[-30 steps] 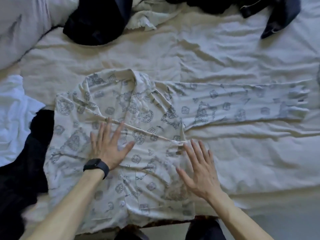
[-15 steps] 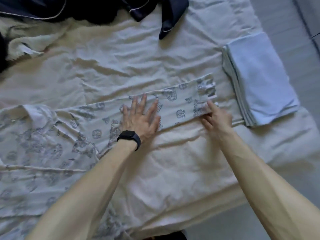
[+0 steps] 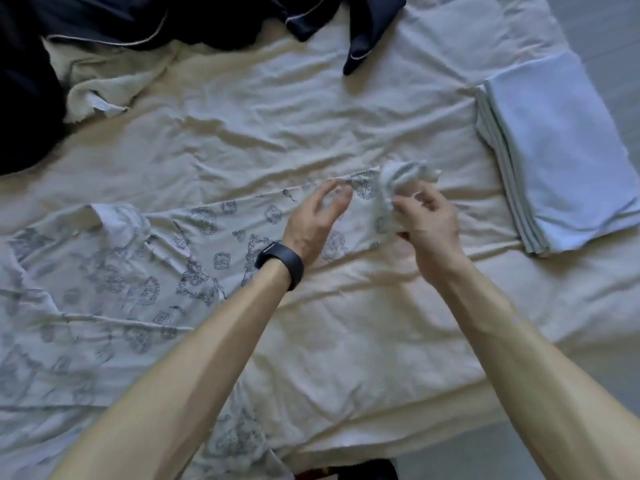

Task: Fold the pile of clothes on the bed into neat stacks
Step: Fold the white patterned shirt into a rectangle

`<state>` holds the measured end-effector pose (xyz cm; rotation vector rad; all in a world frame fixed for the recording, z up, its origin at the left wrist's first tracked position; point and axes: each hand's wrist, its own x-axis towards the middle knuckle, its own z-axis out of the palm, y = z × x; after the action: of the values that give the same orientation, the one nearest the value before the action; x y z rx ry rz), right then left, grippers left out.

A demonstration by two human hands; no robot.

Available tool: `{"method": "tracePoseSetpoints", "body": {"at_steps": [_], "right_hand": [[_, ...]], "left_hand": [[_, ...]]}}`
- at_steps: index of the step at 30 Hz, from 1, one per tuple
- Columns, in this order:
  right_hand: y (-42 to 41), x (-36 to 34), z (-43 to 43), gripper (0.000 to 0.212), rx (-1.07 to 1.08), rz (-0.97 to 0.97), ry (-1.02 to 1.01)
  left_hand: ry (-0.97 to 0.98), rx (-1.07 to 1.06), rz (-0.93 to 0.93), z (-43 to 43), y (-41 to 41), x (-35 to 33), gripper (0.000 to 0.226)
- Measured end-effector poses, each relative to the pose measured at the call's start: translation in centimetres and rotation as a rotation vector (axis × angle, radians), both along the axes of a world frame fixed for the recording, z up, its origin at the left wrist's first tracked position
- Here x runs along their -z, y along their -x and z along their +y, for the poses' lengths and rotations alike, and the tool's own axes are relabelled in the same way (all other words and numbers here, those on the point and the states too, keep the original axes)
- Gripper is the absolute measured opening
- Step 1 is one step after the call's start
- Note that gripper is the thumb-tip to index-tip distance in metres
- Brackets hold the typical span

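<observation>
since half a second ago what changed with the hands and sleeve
The right hand gripped the cuff and lifted it, bunched. The left hand no longer presses flat on the sleeve; now loosely curled. Folded blue stack and dark clothes stayed.

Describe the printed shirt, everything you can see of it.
The printed shirt is pale, thin-looking cloth with grey-blue emblem prints, lying flat and creased on the bed sheet at left, collar on the far side. One long sleeve stretches rightward; the right hand pinches its bunched, lifted cuff. The left hand hovers over the sleeve, fingers loosely curled; contact unclear.
</observation>
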<state>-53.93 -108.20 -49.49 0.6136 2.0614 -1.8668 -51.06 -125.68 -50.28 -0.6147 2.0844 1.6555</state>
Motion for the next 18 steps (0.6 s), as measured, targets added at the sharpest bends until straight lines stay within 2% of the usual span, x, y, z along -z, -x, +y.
{"method": "tracePoseSetpoints", "body": {"at_steps": [2, 3, 6, 8, 10, 12, 16, 18], "right_hand": [[-2.7, -2.8, -4.5, 0.016, -0.31, 0.106, -0.044], [-4.3, -3.9, -6.7, 0.025, -0.458, 0.14, -0.067], [-9.3, -6.2, -12.5, 0.031, -0.695, 0.283, -0.078], [-13.2, -6.6, -15.2, 0.036, -0.678, 0.294, 0.002], [-17.7, -5.7, -17.3, 0.035, -0.678, 0.262, -0.002], [-22.7, -3.4, -18.8, 0.041, -0.81, 0.208, -0.179], [-31.0, 1.7, -21.2, 0.071, -1.377, 0.154, -0.818], [-33.8, 3.3, -22.0, 0.077, -1.446, 0.178, -0.97]], "left_hand": [[-0.411, -0.196, -0.051, -1.4, -1.5, -4.2, 0.052], [-0.489, -0.244, -0.025, -2.5, -2.5, -5.6, 0.046], [-0.428, -0.528, 0.021, -7.1, -7.0, -8.5, 0.035], [-0.455, -0.763, -0.012, -11.3, -11.1, -9.2, 0.017], [-0.456, -0.967, -0.019, -15.8, -16.2, -9.9, 0.017], [-0.374, -1.096, -0.003, -19.7, -22.2, -10.2, 0.021], [-0.233, -1.283, -0.085, -26.0, -34.8, -10.7, 0.02], [-0.248, -1.361, -0.115, -28.5, -40.7, -9.9, 0.042]]}}
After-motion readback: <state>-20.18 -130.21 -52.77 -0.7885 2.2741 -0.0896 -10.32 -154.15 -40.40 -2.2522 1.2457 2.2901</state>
